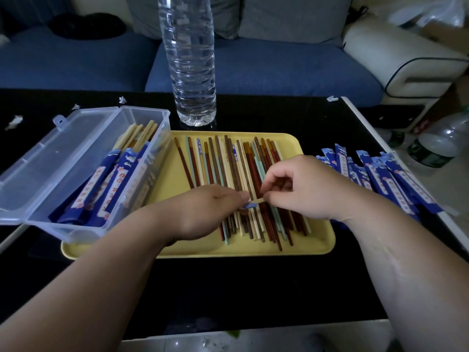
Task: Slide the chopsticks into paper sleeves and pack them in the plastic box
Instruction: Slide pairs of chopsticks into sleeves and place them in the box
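Note:
Several loose chopsticks (228, 174), brown, red, cream and teal, lie on a yellow tray (314, 240). Above them my left hand (208, 212) holds a blue paper sleeve (250, 205), mostly hidden under the hand with only its mouth showing. My right hand (302, 186) pinches pale chopstick ends (257, 200) at the sleeve's mouth. The clear plastic box (142, 184) stands at the left with its lid open and holds several sleeved chopsticks (114, 184). A pile of blue paper sleeves (385, 179) lies to the right of the tray.
A tall clear water bottle (190, 59) stands just behind the tray. The black table (228, 288) has paper scraps (15, 121) at its far left. A blue sofa (279, 67) is behind, and more bottles (439, 143) stand off the table's right edge.

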